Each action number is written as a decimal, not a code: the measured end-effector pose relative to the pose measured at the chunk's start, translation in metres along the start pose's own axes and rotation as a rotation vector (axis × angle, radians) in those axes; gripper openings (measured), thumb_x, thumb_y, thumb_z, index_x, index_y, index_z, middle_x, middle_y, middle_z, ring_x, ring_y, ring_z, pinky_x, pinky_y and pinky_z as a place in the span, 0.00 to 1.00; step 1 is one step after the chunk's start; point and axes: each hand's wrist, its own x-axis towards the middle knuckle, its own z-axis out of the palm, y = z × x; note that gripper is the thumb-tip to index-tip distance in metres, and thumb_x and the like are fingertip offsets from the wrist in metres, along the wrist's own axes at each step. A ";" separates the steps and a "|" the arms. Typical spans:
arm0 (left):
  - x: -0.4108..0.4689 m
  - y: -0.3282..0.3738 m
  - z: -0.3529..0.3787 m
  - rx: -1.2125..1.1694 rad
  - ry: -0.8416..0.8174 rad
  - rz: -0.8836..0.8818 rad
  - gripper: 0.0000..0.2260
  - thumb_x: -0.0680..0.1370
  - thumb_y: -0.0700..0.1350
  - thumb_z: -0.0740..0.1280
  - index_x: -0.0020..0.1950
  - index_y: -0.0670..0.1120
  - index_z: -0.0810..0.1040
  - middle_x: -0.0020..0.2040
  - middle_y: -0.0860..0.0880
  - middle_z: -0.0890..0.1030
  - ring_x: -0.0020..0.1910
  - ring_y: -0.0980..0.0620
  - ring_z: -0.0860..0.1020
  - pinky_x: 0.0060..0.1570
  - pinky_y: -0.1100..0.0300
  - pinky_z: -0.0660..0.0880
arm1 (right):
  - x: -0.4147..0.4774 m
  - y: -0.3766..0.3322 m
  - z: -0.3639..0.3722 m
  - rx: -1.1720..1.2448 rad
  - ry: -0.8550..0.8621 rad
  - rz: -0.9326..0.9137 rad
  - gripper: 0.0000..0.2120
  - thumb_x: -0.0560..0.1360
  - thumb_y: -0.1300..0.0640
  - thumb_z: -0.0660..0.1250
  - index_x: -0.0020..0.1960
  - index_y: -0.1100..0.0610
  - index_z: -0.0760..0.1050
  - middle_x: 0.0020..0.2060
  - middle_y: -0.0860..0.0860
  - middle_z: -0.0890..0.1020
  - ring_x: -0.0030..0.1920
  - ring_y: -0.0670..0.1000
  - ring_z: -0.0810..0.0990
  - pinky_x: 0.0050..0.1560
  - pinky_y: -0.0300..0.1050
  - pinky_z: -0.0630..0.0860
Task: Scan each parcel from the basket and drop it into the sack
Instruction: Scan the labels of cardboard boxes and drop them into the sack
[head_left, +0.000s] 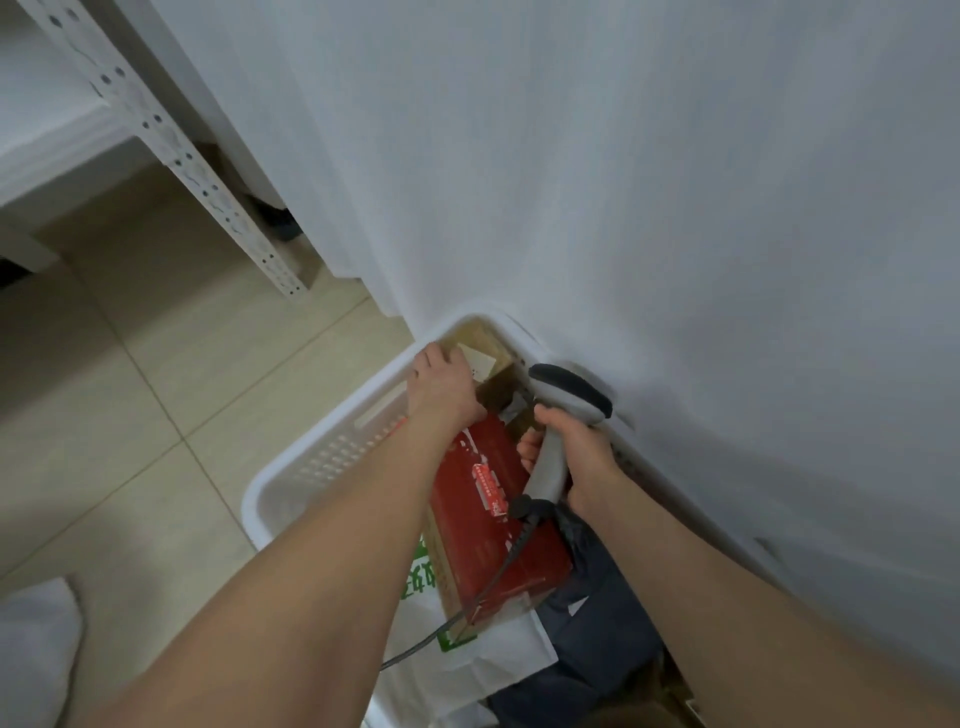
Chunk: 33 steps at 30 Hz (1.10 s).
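Brown parcel (496, 347) under left hand (441, 385) — grip unclear; right hand (577, 448) grasps scanner (571, 396).

Perforated shelf post (171, 148), tiled floor (130, 415)

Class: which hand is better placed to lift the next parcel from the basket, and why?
Left. The left hand rests on the brown parcel in the basket's far corner; the right hand is full, gripping the scanner.
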 end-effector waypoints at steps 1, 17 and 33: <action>0.002 0.000 -0.003 -0.019 0.014 0.014 0.38 0.69 0.51 0.74 0.72 0.41 0.60 0.69 0.40 0.61 0.69 0.41 0.61 0.66 0.50 0.64 | -0.001 -0.002 0.001 -0.008 0.001 -0.001 0.09 0.74 0.57 0.72 0.46 0.64 0.78 0.33 0.56 0.81 0.32 0.51 0.80 0.40 0.46 0.80; 0.007 -0.003 0.006 -0.008 -0.010 -0.097 0.44 0.66 0.58 0.74 0.72 0.39 0.59 0.67 0.41 0.64 0.66 0.41 0.64 0.62 0.50 0.68 | 0.012 0.015 -0.008 0.029 0.034 0.022 0.08 0.74 0.58 0.72 0.46 0.63 0.77 0.33 0.56 0.80 0.31 0.51 0.78 0.39 0.47 0.80; -0.184 -0.028 -0.214 -0.718 0.026 -0.136 0.45 0.58 0.53 0.77 0.71 0.46 0.63 0.65 0.47 0.72 0.62 0.47 0.74 0.62 0.49 0.73 | -0.202 -0.069 0.028 0.207 0.110 0.054 0.18 0.71 0.54 0.76 0.55 0.62 0.76 0.41 0.58 0.83 0.36 0.54 0.81 0.39 0.49 0.81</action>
